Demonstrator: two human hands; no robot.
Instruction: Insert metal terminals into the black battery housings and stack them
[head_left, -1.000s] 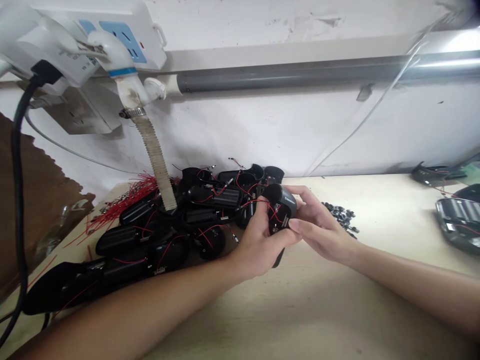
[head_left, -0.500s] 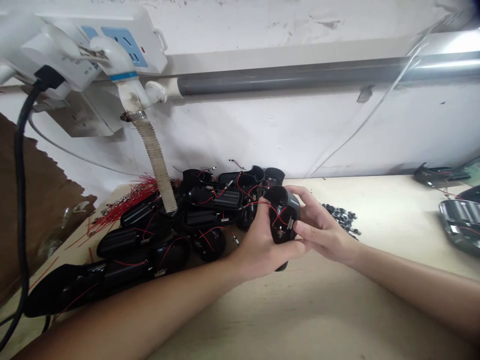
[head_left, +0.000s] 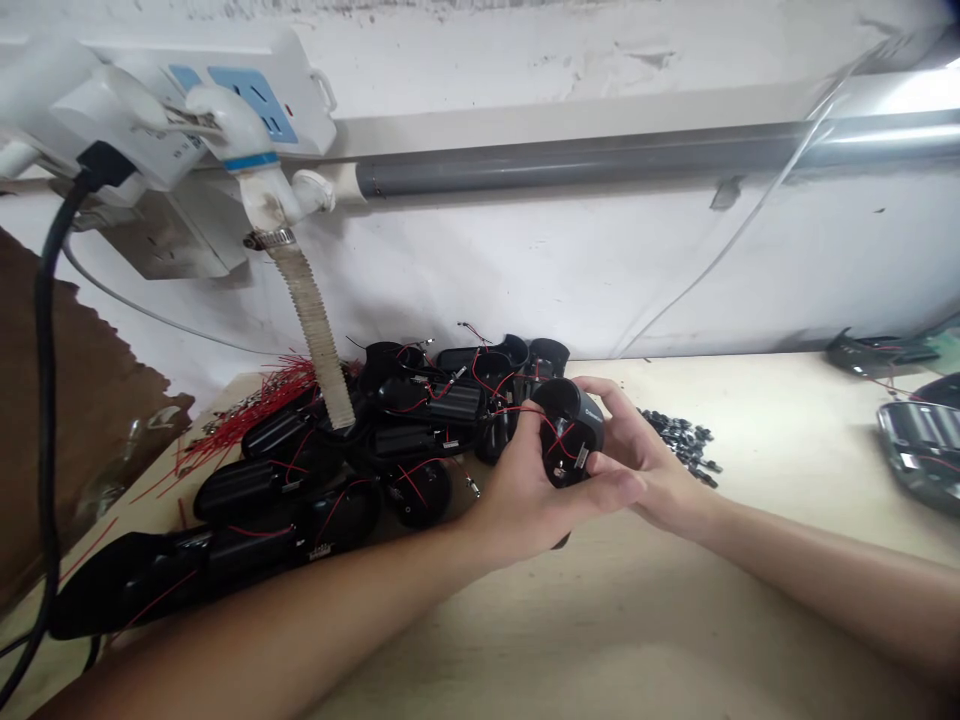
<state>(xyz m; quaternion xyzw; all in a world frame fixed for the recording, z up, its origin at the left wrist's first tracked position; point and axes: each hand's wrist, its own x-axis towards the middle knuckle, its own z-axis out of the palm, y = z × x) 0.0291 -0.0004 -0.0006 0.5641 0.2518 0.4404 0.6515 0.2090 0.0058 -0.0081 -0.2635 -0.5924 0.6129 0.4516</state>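
Between my two hands, above the tabletop, is a black curved plastic housing (head_left: pixel 576 408) with red wires and a small white connector inside. My left hand (head_left: pixel 529 492) wraps its left and lower side, the thumb near the upper left rim. On the other side, my right hand (head_left: pixel 649 460) grips the right wall with its fingers, the thumb tip near the connector. The lower end of the housing is mostly hidden by my left hand. Just left of my hands lies a pile of similar black housings (head_left: pixel 247 490), with red wires trailing from several of them.
A bundle of red wires (head_left: pixel 251 410) lies at the back left. Small dark parts (head_left: pixel 679 440) are heaped right of my hands. More black housings (head_left: pixel 922 440) sit at the far right. A ribbed hose (head_left: pixel 311 320) hangs down into the pile, near a black power cable (head_left: pixel 46 400).
My left thumb and fingers have shifted slightly on the housing, and it has turned and moved a little to the right. Both hands still hold it.
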